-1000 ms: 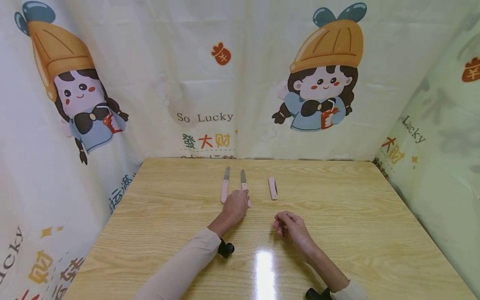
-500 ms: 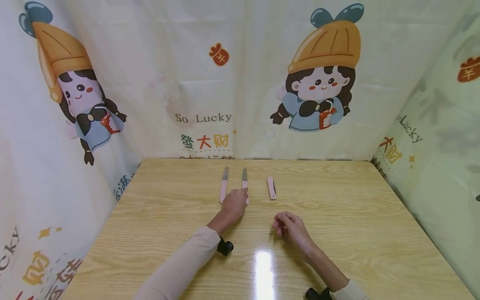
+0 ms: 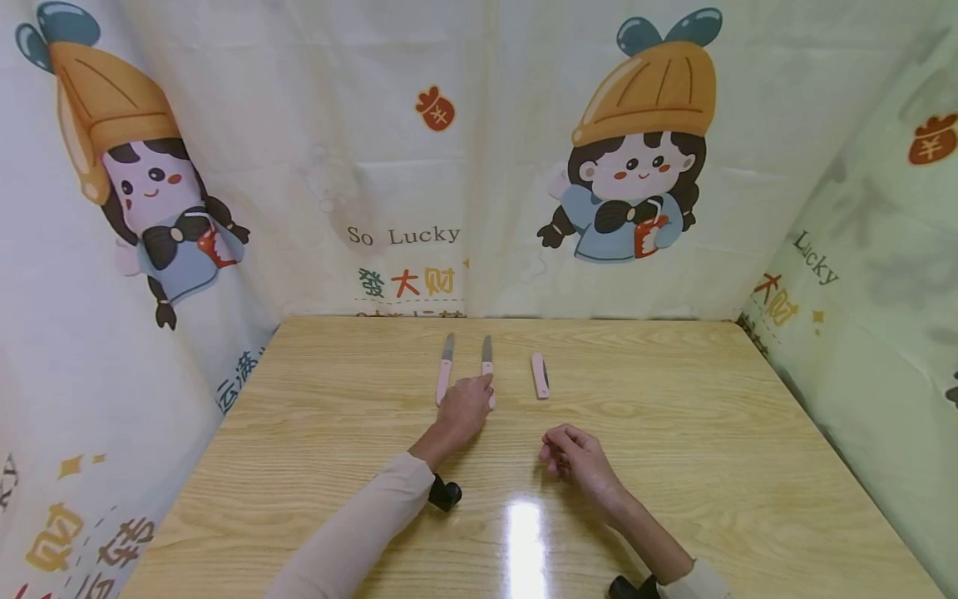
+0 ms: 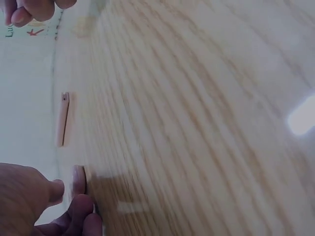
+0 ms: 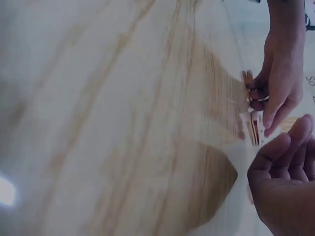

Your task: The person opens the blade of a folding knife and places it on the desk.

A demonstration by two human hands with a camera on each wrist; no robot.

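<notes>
In the head view my left hand [image 3: 464, 408] is on the middle folding knife [image 3: 487, 366], which lies with its blade pointing to the back. Thumb and fingers sit on either side of its pink handle [image 4: 78, 180] in the left wrist view, pinching it; part of the handle is hidden. Left of it is another unfolded pink knife [image 3: 445, 381], its handle end close to the hand. A third pink knife [image 3: 540, 377] lies folded to the right. Hovering in front of that one, my right hand [image 3: 584, 462] has loosely curled fingers and holds nothing.
The wooden table [image 3: 674, 399] reaches back to a printed curtain [image 3: 509, 166], which also hangs along both sides. A bright light reflection lies on the table between the forearms. Each wrist wears a black camera.
The middle knife has turned slightly under the left hand, from leaning a little to nearly straight. The right hand has hardly moved. The head view has shifted slightly.
</notes>
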